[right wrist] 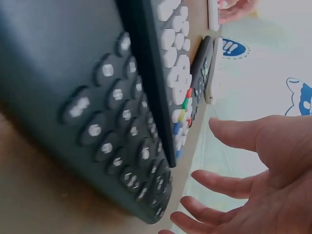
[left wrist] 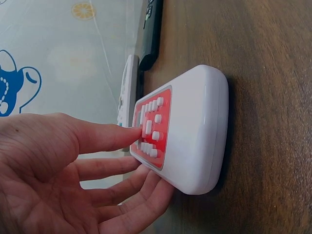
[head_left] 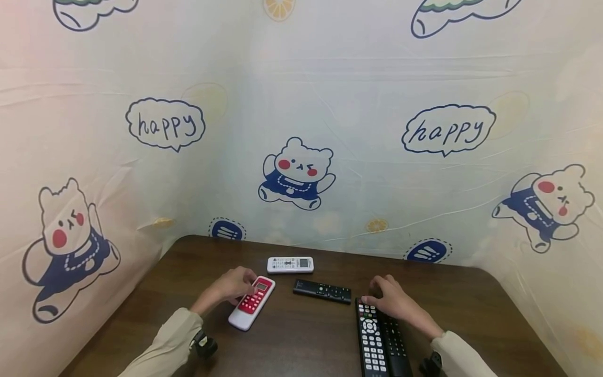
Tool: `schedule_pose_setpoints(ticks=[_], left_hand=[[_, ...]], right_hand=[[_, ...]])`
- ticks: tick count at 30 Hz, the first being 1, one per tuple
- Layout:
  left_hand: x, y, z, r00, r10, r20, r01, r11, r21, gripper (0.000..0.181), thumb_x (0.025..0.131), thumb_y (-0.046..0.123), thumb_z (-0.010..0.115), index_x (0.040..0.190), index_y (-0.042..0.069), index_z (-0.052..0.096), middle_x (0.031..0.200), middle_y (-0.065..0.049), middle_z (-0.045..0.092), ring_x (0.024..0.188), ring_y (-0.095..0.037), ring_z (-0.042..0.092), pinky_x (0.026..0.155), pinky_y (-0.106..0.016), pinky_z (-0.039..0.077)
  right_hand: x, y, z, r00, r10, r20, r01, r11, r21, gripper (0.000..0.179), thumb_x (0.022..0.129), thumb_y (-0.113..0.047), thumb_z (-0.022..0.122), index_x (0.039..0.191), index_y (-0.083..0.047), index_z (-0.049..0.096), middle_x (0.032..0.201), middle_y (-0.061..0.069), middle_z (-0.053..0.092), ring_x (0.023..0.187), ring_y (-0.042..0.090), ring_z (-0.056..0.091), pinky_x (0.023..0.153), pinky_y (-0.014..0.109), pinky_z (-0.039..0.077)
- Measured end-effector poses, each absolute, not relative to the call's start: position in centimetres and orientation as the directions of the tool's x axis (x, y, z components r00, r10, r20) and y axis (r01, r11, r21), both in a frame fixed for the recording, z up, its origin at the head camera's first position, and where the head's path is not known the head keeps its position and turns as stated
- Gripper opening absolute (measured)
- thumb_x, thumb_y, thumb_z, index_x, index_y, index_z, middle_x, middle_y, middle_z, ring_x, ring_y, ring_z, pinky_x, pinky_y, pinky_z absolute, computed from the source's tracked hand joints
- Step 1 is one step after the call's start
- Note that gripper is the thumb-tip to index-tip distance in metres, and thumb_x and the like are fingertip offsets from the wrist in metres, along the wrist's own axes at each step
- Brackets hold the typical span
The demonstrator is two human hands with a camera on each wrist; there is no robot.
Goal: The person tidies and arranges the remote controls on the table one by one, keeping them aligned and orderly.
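My left hand (head_left: 234, 284) holds a white remote control with a red button panel (head_left: 242, 318), at the left of the table. In the left wrist view its thumb presses on the panel of the remote (left wrist: 197, 126), while the other fingers lie along the edge and partly behind it. Over at the right, my right hand (head_left: 394, 299) hovers with spread fingers by the far ends of two black remotes. One is a long black remote with white buttons (head_left: 371, 339); the darker black remote (head_left: 398, 350) lies right beside it. The right wrist view shows nothing between those fingers (right wrist: 229, 184).
A white remote with a small screen (head_left: 279, 265) lies at the back of the brown table (head_left: 292, 345). In front of it rests a slim black remote (head_left: 322, 291). A printed curtain (head_left: 358, 199) hangs behind the table's back edge.
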State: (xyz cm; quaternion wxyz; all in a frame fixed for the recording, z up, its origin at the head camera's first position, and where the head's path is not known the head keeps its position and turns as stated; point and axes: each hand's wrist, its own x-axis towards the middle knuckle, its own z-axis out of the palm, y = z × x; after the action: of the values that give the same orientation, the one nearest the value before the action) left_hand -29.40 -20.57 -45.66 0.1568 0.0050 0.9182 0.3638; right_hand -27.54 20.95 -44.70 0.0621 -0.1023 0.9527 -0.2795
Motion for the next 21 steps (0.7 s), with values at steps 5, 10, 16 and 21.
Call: schedule_pose_setpoints(ticks=[5,10,16,21], left_hand=[[-29.4,-20.7,-45.5,-0.952,0.111,-0.286,-0.113,0.741,0.662,0.038,0.095,0.007,0.074,0.13,-0.004,0.065,0.105,-0.014,0.069,0.09,-0.026,0.069,0.066,-0.04,0.066],[-29.4,-20.5,-45.5,-0.951,0.091,-0.294,-0.128,0.751,0.648,0.038,0.094,0.007,0.075,0.129,-0.004,0.065,0.103,-0.014,0.069,0.089,-0.025,0.069,0.065,-0.038,0.066],[-29.2,-20.5,-45.5,-0.951,0.093,-0.293,-0.129,0.743,0.656,0.039,0.095,0.007,0.075,0.13,-0.005,0.064,0.102,-0.014,0.069,0.088,-0.026,0.07,0.065,-0.04,0.066],[-29.2,-20.5,-45.5,-0.952,0.1,-0.288,-0.124,0.736,0.666,0.039,0.094,0.007,0.075,0.13,-0.004,0.064,0.105,-0.015,0.068,0.089,-0.026,0.069,0.066,-0.039,0.066]], right_hand=[[-28.5,20.2,-44.3,-0.96,-0.279,0.003,-0.237,0.81,-0.537,0.035,0.092,-0.022,0.081,0.115,0.001,0.068,0.115,0.017,0.062,0.109,0.036,0.06,0.094,0.058,0.054],[-29.6,19.4,-44.0,-0.928,-0.372,0.033,-0.323,0.756,-0.569,0.029,0.093,-0.019,0.081,0.112,0.0,0.07,0.114,0.014,0.07,0.111,0.036,0.064,0.096,0.058,0.056],[-30.1,18.3,-44.1,-0.884,-0.467,-0.01,-0.359,0.694,-0.624,0.033,0.093,-0.015,0.08,0.119,0.002,0.068,0.12,0.016,0.069,0.115,0.038,0.064,0.093,0.056,0.057],[-30.3,17.4,-44.5,-0.866,-0.499,-0.025,-0.378,0.687,-0.62,0.035,0.09,-0.01,0.082,0.121,0.0,0.068,0.122,0.016,0.069,0.115,0.037,0.064,0.094,0.057,0.057]])
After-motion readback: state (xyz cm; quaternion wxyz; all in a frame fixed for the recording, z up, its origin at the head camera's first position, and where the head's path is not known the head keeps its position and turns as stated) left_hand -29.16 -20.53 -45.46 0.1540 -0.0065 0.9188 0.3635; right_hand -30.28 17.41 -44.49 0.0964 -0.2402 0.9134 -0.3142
